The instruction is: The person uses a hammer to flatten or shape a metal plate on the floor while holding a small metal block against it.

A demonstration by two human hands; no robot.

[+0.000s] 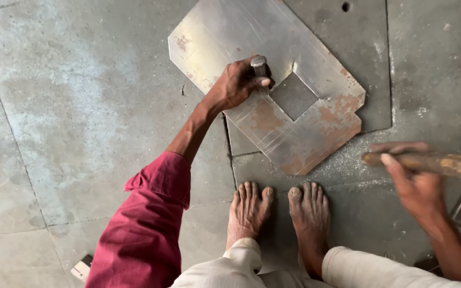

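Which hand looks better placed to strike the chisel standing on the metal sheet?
The right hand, probably. It grips a wooden-handled tool, likely a hammer, raised beside the metal sheet. The left hand is busy holding the chisel upright at the square cutout's edge.

Floor (81, 106) left of metal sheet (273, 80) open; bare feet (278, 213) block near edge

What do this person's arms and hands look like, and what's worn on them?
The left arm wears a dark red sleeve pushed up past the forearm, leaving the left hand bare. The right arm shows no sleeve; the right hand is bare and blurred. No gloves, rings or watch visible.
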